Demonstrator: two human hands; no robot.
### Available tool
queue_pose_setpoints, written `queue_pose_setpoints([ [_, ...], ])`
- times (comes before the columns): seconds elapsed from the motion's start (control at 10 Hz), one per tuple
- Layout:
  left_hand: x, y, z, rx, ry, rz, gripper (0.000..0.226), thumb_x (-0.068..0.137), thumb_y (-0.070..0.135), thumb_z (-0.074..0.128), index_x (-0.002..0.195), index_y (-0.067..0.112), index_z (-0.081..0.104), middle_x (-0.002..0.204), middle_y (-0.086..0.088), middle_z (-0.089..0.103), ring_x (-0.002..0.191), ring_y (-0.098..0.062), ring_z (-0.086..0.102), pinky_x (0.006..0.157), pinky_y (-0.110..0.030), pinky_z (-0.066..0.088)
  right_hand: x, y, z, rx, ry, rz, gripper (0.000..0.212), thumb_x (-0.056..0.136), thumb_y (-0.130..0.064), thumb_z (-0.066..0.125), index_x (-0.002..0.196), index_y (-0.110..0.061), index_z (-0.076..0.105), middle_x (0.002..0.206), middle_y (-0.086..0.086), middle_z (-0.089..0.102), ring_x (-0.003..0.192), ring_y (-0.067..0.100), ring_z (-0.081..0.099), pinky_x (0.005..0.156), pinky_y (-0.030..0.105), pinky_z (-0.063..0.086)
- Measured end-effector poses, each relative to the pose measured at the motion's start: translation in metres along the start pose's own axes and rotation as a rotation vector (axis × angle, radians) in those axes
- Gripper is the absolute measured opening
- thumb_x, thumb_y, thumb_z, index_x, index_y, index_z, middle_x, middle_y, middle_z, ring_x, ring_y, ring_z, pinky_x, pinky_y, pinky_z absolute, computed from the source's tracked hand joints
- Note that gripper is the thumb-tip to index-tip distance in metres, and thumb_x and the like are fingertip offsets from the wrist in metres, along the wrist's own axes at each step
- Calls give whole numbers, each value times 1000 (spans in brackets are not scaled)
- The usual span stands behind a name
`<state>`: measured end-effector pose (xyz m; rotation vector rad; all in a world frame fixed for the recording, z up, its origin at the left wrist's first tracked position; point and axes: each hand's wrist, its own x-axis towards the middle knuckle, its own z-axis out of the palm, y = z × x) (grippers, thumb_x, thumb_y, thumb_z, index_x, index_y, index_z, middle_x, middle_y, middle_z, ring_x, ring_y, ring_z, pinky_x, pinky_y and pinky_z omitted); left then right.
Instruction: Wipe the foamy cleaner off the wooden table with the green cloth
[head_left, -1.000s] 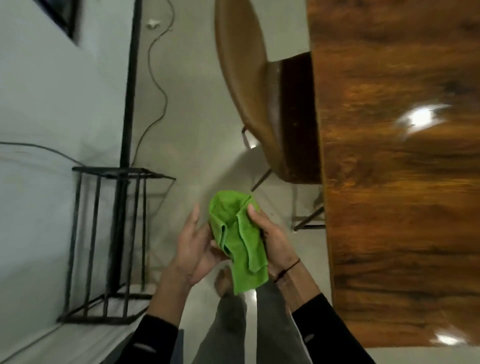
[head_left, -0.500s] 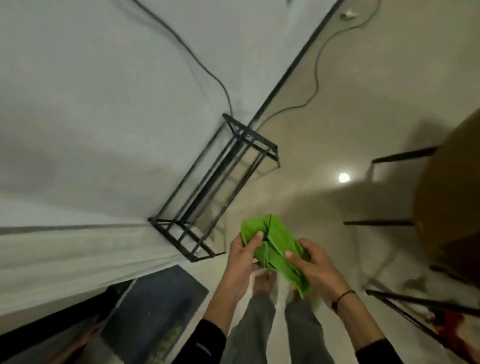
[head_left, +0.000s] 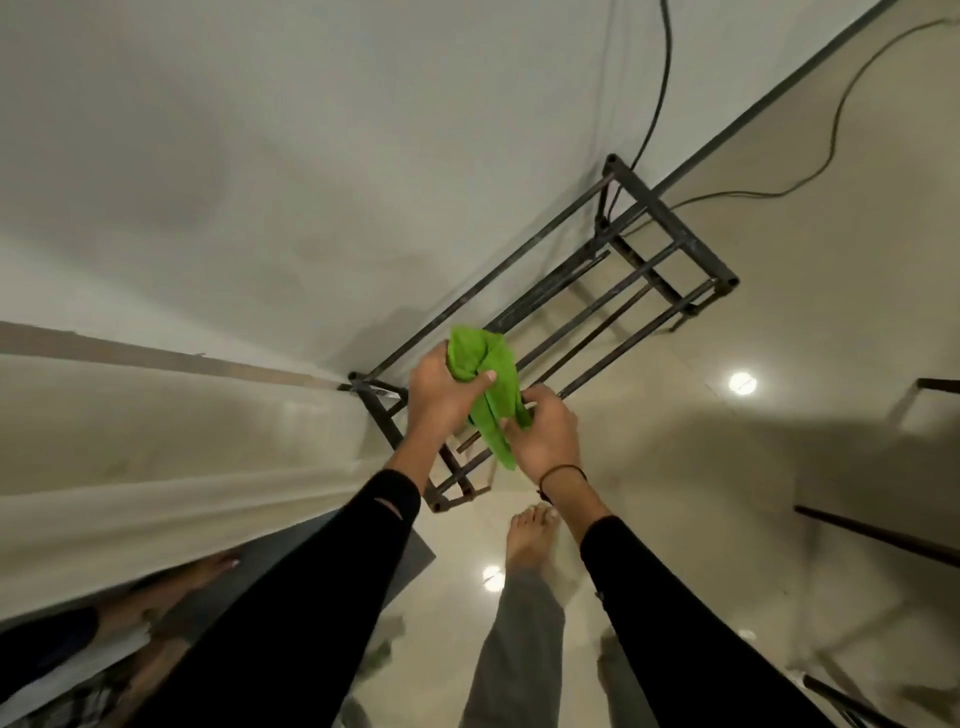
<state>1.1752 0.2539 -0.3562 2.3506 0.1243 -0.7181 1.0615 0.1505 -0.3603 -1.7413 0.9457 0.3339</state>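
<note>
The green cloth (head_left: 493, 384) is bunched and hangs between both hands, above a black metal rack. My left hand (head_left: 441, 397) grips its upper part, thumb pressed across the fabric. My right hand (head_left: 545, 436) pinches its lower part from the right; a dark band circles that wrist. Both arms wear black sleeves. The wooden table and the foam are out of view.
The black metal rack (head_left: 649, 270) stands against the pale wall (head_left: 260, 156), with a cable (head_left: 831, 130) on the glossy floor behind it. Dark chair legs (head_left: 883, 535) show at the right edge. A bare foot (head_left: 530, 540) stands below my hands. Another person's hand (head_left: 208, 571) shows low left.
The view has swung left, away from the table and chair, toward the wall and rack. Both hands kept hold of the cloth and lifted it over the rack, bunching it tighter.
</note>
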Motion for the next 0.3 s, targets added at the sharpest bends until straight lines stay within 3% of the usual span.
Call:
queue_pose_setpoints([
  [0.1, 56, -18, -1, 10, -4, 35, 50, 86, 22, 94, 129, 9, 72, 121, -11, 78, 110, -26, 74, 99, -38, 60, 42, -14, 27, -74, 52, 1, 24, 102, -15, 76, 123, -14, 65, 113, 3, 62, 104, 26, 57, 82, 32, 41],
  [0.2, 88, -33, 2, 75, -31, 48, 53, 87, 26, 93, 131, 9, 67, 124, -10, 76, 115, -27, 71, 102, -40, 58, 65, -19, 41, -175, 84, 25, 32, 100, -11, 73, 130, -12, 61, 124, 14, 66, 119, 37, 62, 85, 39, 50],
  [0.3, 97, -43, 11, 139, 1, 51, 65, 85, 35, 93, 134, 9, 60, 128, -11, 68, 122, -28, 64, 105, -41, 54, 69, -13, 48, -188, 113, 48, 41, 97, -4, 73, 133, -9, 53, 127, 18, 62, 122, 40, 59, 85, 38, 46],
])
